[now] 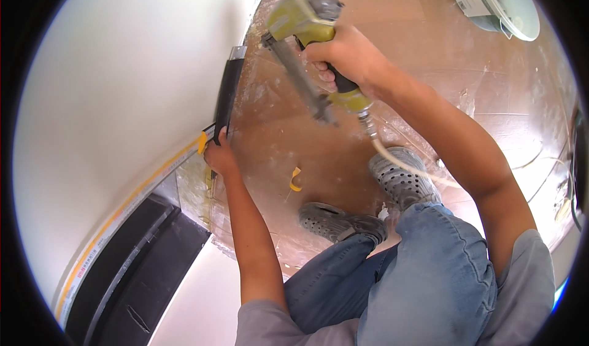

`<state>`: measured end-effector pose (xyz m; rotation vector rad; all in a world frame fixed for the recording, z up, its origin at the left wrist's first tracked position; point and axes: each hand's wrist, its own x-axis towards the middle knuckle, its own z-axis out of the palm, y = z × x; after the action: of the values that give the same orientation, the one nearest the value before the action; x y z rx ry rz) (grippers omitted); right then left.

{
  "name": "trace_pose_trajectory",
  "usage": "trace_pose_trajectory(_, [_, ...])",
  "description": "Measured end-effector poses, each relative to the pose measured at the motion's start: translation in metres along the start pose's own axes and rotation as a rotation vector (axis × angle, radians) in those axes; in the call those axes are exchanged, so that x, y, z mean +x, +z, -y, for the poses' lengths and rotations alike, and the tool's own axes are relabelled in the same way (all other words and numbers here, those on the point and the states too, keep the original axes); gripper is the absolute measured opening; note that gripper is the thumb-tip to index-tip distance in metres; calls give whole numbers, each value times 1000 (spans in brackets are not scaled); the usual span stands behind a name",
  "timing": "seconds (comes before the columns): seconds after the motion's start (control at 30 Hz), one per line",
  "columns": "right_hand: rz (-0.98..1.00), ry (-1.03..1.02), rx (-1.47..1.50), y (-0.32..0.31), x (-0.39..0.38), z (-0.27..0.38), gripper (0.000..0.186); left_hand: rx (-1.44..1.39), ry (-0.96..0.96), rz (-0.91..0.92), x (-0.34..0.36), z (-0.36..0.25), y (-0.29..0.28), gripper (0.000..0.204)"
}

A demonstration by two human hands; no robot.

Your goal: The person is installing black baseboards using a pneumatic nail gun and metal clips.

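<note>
Head view, looking down: I see my right hand (346,54) wrapped tight around the dark grip of a yellow-green nail gun (307,21), raised over the dusty wooden floor (429,57). The gun's long magazine slants down and toward me, and an air hose (399,162) trails from the handle base past my right shoe (402,177). My left hand (219,157) is low at the foot of the white wall (123,70), fingers closed on the near end of a black trim strip (228,91), pressing it against the wall. The strip stands on its long axis, running away from me up along the wall edge, its far end capped with a pale metal piece. So the strip lies to the left of the gun, near but apart from its nose; the left hand is on it, the right is not. A yellow-edged tape band (123,208) runs along the wall base toward a black panel (141,254). A yellow scrap (296,179) lies on the floor beside my left shoe (340,222). A white bucket (497,2) sits well apart, upper right.
</note>
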<state>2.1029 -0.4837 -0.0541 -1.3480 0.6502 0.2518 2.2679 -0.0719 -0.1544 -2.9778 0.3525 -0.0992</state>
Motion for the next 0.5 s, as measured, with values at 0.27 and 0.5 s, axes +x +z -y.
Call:
trace_pose_trajectory(0.27, [89, 206, 1277, 83, 42, -81, 12, -109, -12, -6, -4, -9, -11, 59])
trace_pose_trajectory(0.5, [62, 126, 1311, 117, 61, -85, 23, -101, 29, 8, -2, -8, -9, 61])
